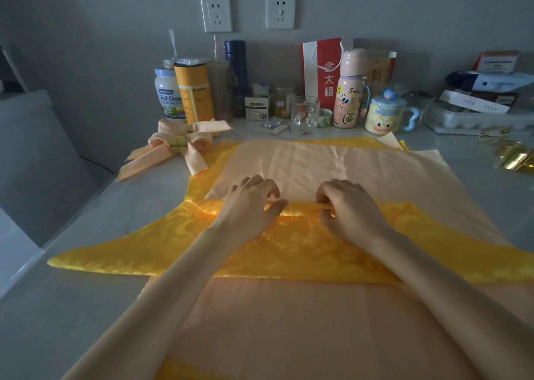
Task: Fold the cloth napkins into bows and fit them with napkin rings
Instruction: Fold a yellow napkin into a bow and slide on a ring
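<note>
A pale peach napkin (332, 165) lies spread over a bright yellow patterned napkin (179, 243) in the middle of the table. Both of my hands sit at the peach napkin's near edge. My left hand (254, 203) presses flat on that edge with its fingers spread. My right hand (344, 206) pinches the edge, which is rolled up into a narrow fold between the hands. Another peach cloth (289, 327) lies under my forearms. At the back left, two finished peach bows (179, 144) lie with gold napkin rings around their middles.
Loose gold napkin rings (513, 154) lie at the right edge. Along the wall stand jars, a yellow canister (193, 93), a glass (304, 113), a pink bottle (348, 90), a cartoon mug (385, 115) and a red bag. Boxes pile at far right. A grey chair stands left.
</note>
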The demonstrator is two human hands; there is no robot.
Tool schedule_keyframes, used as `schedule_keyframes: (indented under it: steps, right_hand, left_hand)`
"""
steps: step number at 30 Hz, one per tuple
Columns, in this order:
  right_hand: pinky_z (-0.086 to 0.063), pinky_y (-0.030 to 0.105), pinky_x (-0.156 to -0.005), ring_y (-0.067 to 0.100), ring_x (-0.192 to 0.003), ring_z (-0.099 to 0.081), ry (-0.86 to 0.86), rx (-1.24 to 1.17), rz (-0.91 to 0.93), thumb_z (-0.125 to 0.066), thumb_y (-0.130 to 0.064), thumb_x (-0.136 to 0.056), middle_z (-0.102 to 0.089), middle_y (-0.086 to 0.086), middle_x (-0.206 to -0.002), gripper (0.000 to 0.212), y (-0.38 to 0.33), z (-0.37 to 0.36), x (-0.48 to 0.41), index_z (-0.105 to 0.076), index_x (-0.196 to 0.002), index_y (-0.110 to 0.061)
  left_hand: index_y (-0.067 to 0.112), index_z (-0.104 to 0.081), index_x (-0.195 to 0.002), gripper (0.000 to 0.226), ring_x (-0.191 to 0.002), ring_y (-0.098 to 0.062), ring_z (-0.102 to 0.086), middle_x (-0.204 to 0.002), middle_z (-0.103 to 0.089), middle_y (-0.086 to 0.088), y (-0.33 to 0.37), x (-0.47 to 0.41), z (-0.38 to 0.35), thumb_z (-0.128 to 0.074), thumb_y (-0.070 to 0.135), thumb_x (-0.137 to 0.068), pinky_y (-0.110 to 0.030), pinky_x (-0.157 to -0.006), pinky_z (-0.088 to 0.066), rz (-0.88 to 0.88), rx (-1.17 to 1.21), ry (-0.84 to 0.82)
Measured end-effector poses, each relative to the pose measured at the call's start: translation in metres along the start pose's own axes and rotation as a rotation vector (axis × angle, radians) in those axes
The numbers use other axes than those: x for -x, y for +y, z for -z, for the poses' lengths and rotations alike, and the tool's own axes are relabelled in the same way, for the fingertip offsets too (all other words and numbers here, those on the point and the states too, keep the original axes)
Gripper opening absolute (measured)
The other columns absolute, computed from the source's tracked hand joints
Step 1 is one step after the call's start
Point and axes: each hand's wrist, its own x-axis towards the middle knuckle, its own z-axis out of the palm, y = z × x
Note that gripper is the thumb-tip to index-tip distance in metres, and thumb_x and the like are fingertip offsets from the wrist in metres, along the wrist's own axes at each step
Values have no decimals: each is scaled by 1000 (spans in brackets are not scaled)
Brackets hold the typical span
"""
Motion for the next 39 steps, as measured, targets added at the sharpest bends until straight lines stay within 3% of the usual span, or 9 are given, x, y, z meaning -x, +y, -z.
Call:
schedule_keyframes:
  steps: [6,10,14,17,20,26,33,36,39]
  right_hand:
    - [-35,23,-81,13,-86,-42,-120,45,67,-51,-9,-87,-43,-8,-92,13,-7,7,10,-49,-92,-21]
    - [-34,22,-82,12,-100,-45,-270,11,-24,-52,-16,-82,-44,-8,-101,21,-8,14,13,-55,-102,-23]
    - [-36,25,-91,16,-113,-49,-104,-103,-39,-41,-20,-96,-55,-3,-119,26,-20,5,11,-56,-117,-16]
    - [-16,26,-111,13,-138,-27,-270,-85,21,-27,-29,-102,-35,-2,-148,42,-32,-11,10,-35,-142,-17]
    - [2,27,-116,10,-145,-2,-423,-26,21,-19,-45,-101,-10,-4,-158,56,-33,-18,9,-12,-150,-21]
    - [8,31,-117,10,-145,12,-514,38,-108,-10,-60,-93,12,-4,-158,70,-14,-10,16,8,-150,-23]
    - [-1,28,-116,9,-145,-7,-368,-83,-185,-22,-43,-101,-13,-6,-158,51,12,-5,28,-23,-148,-25]
    - [-23,28,-111,11,-128,-40,-209,-198,-174,-44,-35,-97,-49,-7,-135,35,10,3,28,-54,-128,-24]
    - [-30,27,-100,12,-110,-50,-98,-164,-129,-54,-28,-93,-59,-7,-114,26,9,10,30,-62,-116,-22]
  left_hand:
    - [14,-65,-89,31,-91,-19,-55,-87,-54,2,9,4,3,-51,41,-93,-29,-74,-42,28,38,-60]
    - [17,-61,-102,29,-101,-22,-55,-103,-60,-2,15,3,1,-49,43,-94,-32,-87,-42,65,-93,-228]
    - [17,-56,-108,31,-102,-24,-53,-109,-57,-4,14,4,-2,-47,43,-94,-31,-83,-39,109,-81,-293]
    - [16,-54,-101,32,-98,-25,-51,-102,-54,-4,13,4,-5,-45,45,-94,-32,-81,-40,124,-72,-310]
    - [19,-49,-91,27,-97,-24,-50,-95,-50,-1,10,3,-5,-45,46,-94,-33,-82,-41,140,-62,-325]
    - [21,-48,-89,24,-97,-20,-46,-98,-50,1,8,0,-7,-51,45,-92,-30,-79,-38,180,-13,-348]
    - [23,-51,-113,25,-115,-22,-42,-116,-44,-1,1,0,5,-58,31,-91,-34,-98,-38,212,125,-440]
    - [23,-54,-124,35,-120,-24,-35,-123,-44,-3,7,0,10,-57,34,-92,-35,-101,-32,173,19,-438]
    - [22,-56,-120,31,-119,-23,-35,-122,-50,-1,13,2,15,-58,32,-91,-34,-97,-28,127,-42,-364]
